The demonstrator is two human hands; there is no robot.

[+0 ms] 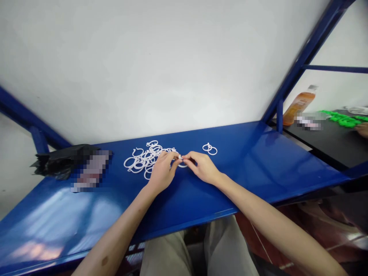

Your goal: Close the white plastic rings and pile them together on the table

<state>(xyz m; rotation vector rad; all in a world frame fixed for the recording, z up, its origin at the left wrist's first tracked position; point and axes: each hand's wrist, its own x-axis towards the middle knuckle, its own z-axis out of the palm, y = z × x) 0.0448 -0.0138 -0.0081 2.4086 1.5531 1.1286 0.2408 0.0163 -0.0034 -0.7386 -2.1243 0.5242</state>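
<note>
My left hand and my right hand meet over the blue table, fingertips pinched on a white plastic ring between them. Its lower curve shows under the fingers; the rest is covered by them. Beside and partly behind my left hand lies a loose pile of white rings, several with small eyelets or open gaps. Two more white rings overlap each other farther back, to the right of my right hand.
A black plastic bag and a blurred-out item lie on the blue table at left. Blue metal posts frame both sides. On a black table at right stand an orange drink bottle and green pieces, near another person's hand.
</note>
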